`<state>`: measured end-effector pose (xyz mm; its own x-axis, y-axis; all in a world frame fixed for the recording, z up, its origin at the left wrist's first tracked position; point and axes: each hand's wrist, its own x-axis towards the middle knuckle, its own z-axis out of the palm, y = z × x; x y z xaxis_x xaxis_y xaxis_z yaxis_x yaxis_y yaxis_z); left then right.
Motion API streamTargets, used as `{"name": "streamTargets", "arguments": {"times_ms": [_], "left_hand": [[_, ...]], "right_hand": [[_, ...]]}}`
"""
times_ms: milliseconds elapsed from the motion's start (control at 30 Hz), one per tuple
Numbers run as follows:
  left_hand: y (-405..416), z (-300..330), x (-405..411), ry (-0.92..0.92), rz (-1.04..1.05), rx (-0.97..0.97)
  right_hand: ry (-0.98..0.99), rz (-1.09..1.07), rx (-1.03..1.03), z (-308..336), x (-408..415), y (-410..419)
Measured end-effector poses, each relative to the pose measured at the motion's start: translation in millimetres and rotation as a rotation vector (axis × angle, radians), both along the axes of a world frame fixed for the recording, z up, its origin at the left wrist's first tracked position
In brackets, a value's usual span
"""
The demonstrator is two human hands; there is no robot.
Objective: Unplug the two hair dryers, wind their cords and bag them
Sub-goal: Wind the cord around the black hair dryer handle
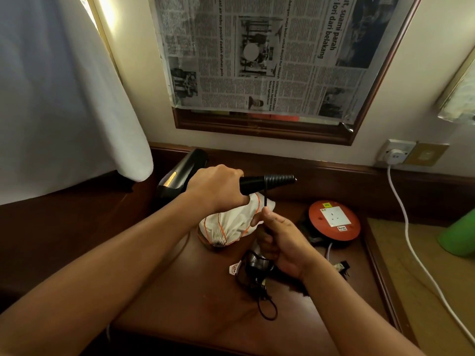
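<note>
Left hand [218,188] at frame centre, grip closed round the black hair dryer [259,185] handle, dryer held level above the surface [180,291], cord [279,179] coiled round the handle end. Right hand [280,242] just below, grip pinching the black cord strand running up to the coils; loose cord and plug [259,291] trail on the surface beneath. White drawstring bag [231,224] lies under the dryer. Orange socket reel [334,219] right of centre. White plug [395,155] in wall socket, upper right.
</note>
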<state>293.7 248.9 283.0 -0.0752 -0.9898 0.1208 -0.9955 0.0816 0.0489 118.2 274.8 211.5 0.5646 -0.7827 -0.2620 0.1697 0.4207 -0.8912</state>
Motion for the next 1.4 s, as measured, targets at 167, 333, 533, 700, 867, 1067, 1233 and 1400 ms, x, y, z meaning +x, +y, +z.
{"name": "streamTargets", "arguments": {"times_ms": [167, 333, 533, 700, 867, 1067, 1233, 1400], "left_hand": [[7, 3, 1, 0.027, 0.012, 0.009], [15, 6, 1, 0.065, -0.003, 0.005], [23, 13, 4, 0.110, -0.022, 0.016], [29, 15, 8, 0.098, -0.049, 0.015], [33, 19, 10, 0.076, -0.069, 0.011], [39, 23, 12, 0.023, -0.098, 0.033], [43, 19, 10, -0.074, -0.122, 0.049], [48, 11, 9, -0.179, -0.165, 0.069]], "right_hand": [[-0.139, 0.025, 0.004, -9, -1, -2], [-0.013, 0.002, -0.085, -16, 2, 0], [-0.044, 0.055, -0.062, -20, 3, -4], [-0.022, 0.067, -0.151, -21, 4, -9], [0.205, 0.022, -0.282, -10, 5, -17], [0.355, 0.036, -0.337, 1, 5, -33], [0.483, 0.118, -0.505, 21, -6, -51], [0.450, 0.278, -0.507, 48, -13, -77]]}}
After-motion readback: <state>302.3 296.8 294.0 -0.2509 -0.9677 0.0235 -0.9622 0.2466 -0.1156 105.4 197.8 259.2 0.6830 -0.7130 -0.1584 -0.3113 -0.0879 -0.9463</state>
